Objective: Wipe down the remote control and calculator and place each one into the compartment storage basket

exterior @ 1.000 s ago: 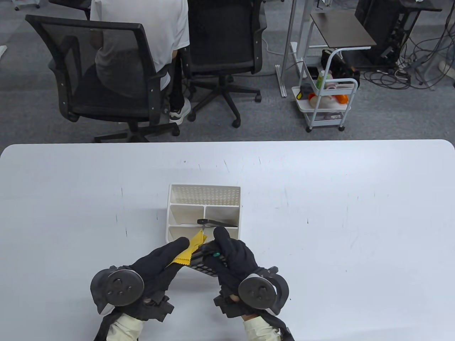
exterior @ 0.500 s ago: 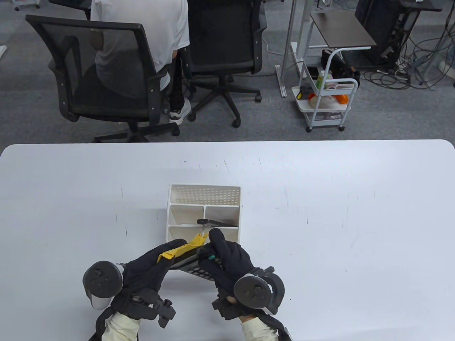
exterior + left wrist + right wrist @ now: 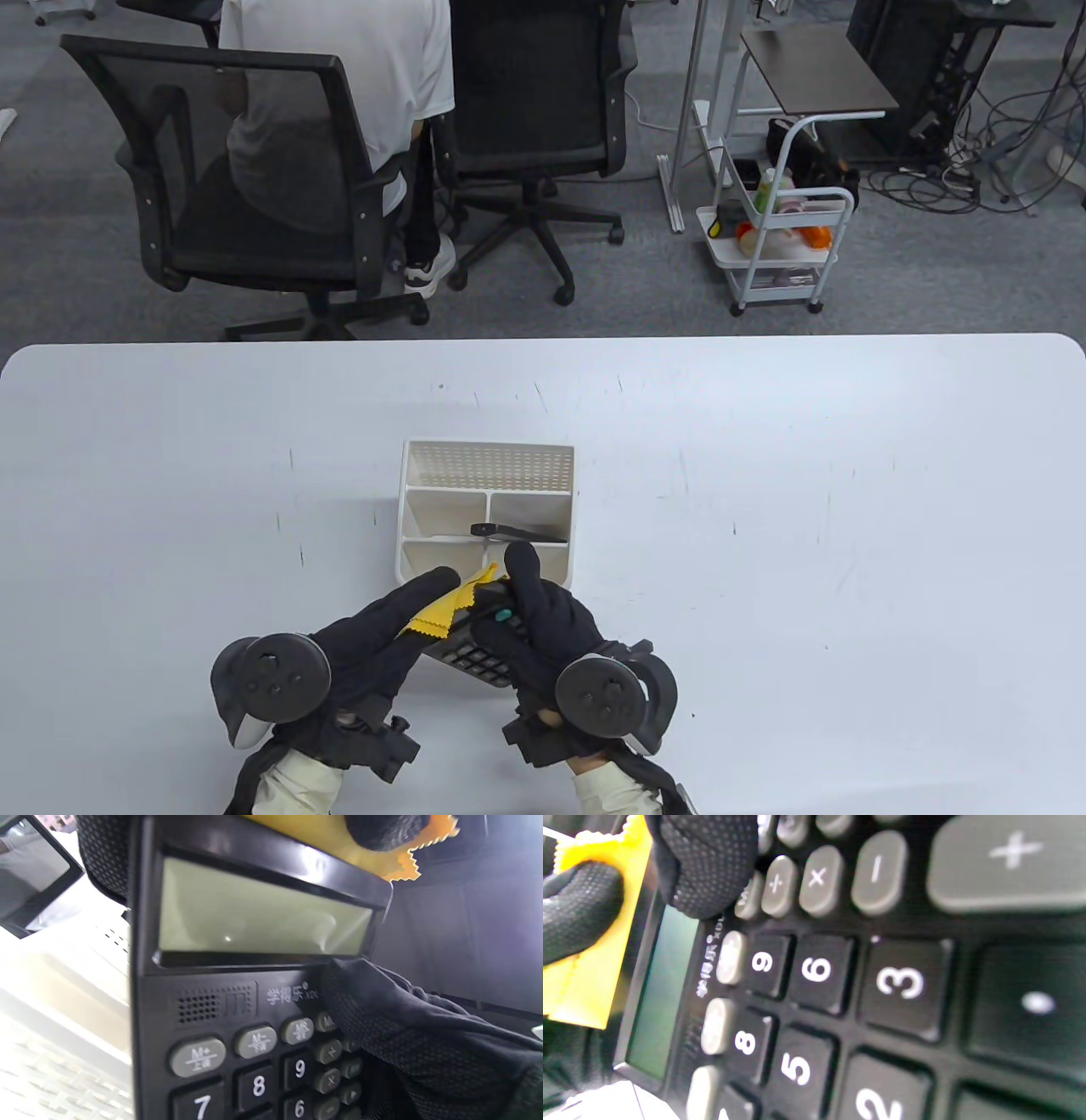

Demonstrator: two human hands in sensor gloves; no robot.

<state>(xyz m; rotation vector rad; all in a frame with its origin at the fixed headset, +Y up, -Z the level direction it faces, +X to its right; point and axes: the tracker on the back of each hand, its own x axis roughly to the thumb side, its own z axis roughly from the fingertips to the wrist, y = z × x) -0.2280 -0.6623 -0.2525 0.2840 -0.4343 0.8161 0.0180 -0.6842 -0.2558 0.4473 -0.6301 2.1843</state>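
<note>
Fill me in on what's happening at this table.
A person in sensor gloves is wiping a black calculator. The right hand grips it just above the table, while the left hand presses a yellow cloth against its top edge beside the display. The white storage basket sits right behind, with a dark object, probably the remote control, already in one compartment.

Pretty tight right in front: the white basket [image 3: 486,503] sat just past both hands, its near wall almost touching the calculator [image 3: 475,652]. A dark remote [image 3: 517,532] already took up the middle right compartment. Table [image 3: 806,509] to the right lay wide open, left side too.
</note>
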